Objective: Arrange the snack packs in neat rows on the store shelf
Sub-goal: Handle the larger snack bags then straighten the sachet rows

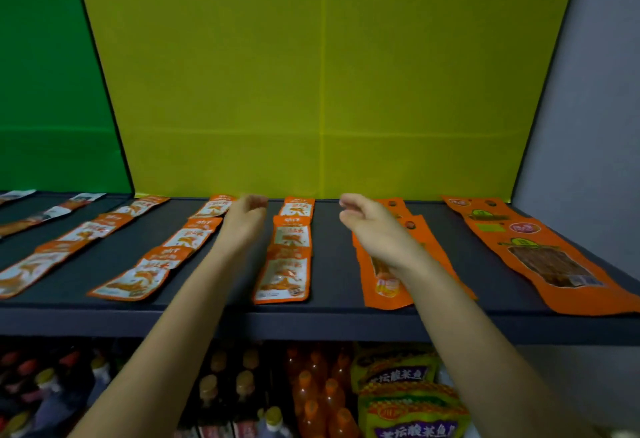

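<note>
Row of small orange-and-white foil snack packs (290, 254) ran 12-to-6 on the dark flat shelf (332, 264), at 3 o'clock from my loosely curled, empty left hand (244, 221), farther from my relaxed, empty right hand (370, 226).

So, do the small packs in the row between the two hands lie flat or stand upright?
Flat. The three packs lie face up on the shelf, each overlapping the next.

Over the shelf (332, 264), my left hand (244, 219) is just left of the middle pack row (289, 257), my right hand (372, 226) right of it.
</note>
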